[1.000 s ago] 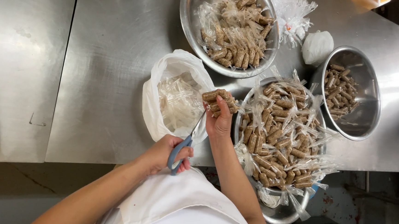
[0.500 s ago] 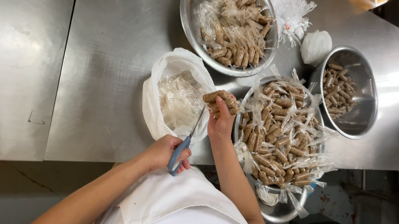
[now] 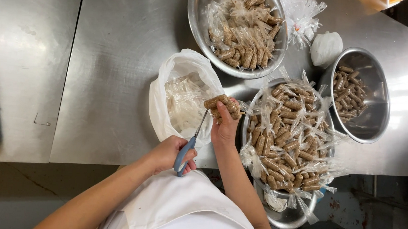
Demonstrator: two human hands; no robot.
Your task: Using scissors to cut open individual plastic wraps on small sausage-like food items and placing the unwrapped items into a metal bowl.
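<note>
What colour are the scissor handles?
Blue; the scissors sit in the left hand, seen from the head camera.

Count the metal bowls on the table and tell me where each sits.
3. One metal bowl at top centre holds wrapped rolls, one at right holds unwrapped rolls, and one sits near the table edge under a heap of wrapped packs. Others may lie out of frame.

left hand (image 3: 171, 153): fingers curled shut | right hand (image 3: 224, 126): raised, fingers closed (both forearms bare)

Bag (image 3: 168, 86) left of three bowls (image 3: 198, 15) on table (image 3: 119, 38)
</note>
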